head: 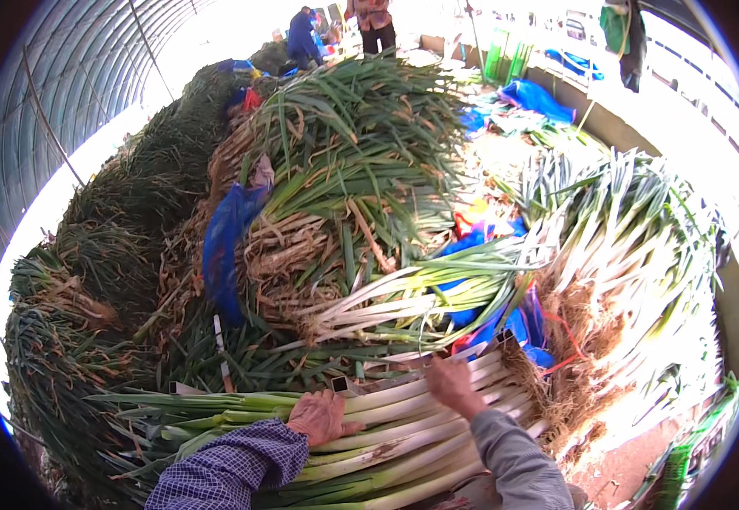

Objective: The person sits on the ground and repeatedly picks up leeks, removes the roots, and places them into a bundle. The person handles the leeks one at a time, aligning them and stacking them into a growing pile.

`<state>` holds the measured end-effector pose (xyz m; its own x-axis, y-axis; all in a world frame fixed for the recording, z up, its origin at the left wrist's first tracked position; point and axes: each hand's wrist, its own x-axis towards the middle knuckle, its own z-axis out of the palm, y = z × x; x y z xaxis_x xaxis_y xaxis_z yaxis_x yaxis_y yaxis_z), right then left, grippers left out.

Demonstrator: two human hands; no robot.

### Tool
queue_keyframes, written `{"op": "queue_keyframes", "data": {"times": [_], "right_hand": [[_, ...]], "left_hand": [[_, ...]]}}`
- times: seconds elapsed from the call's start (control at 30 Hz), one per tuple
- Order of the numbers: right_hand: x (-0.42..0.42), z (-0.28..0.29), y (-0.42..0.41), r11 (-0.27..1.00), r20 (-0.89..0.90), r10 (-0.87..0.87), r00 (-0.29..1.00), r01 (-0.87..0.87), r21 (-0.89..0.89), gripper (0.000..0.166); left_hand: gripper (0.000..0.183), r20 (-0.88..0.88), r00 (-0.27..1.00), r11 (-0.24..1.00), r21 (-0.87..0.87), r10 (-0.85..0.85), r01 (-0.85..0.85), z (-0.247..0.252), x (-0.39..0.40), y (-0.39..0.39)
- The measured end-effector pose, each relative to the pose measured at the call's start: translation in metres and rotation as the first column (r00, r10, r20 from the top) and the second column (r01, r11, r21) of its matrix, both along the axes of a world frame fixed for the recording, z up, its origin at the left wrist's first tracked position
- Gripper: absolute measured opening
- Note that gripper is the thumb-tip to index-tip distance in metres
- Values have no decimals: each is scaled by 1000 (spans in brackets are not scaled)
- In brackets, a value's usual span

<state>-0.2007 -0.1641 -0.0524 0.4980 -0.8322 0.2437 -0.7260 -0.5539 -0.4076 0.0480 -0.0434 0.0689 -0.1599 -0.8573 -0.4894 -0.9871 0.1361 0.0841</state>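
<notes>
Large green onions point(408, 424) lie side by side before me, white stalks and roots to the right, green leaves to the left. My left hand point(323, 417) grips them where white turns green, fingers bent over the far stalks and thumb spread right. At the far edge of the white stalks, my right hand point(454, 386) has its fingers curled; whether something thin is pinched in them is hidden. A square metal tube point(342, 384) shows its end just beyond my left hand. Brown roots point(526, 379) hang at the stalks' right end.
A high heap of green onions point(357, 146) rises ahead, with blue netting point(226, 255) against it. More onions point(612, 248) lie at the right, by a low concrete wall point(624, 127). Two people, one in dark blue clothes point(304, 38), are at the far end.
</notes>
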Motion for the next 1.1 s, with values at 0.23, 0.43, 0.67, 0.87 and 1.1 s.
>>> {"op": "queue_keyframes", "data": {"times": [0.23,0.43,0.67,0.87,1.1], "right_hand": [[77,-1,39,972,75,59,995,-74,224,32],[78,23,40,940,64,41,997,-61,336,35],[92,11,30,963,-46,74,996,-59,262,29],[79,-5,34,975,4,137,991,-135,179,14],[87,10,46,993,42,67,997,-70,94,10]], "left_hand": [[74,91,994,989,-134,-54,66,-12,-16,-5],[76,-38,999,1000,-11,8,-8,-5,-14,-9],[75,-123,992,995,-98,-11,-1,-9,0,-11],[68,-163,984,989,-140,-72,49,-39,1,-12],[65,-133,985,953,-294,-111,67,-38,5,3]]}}
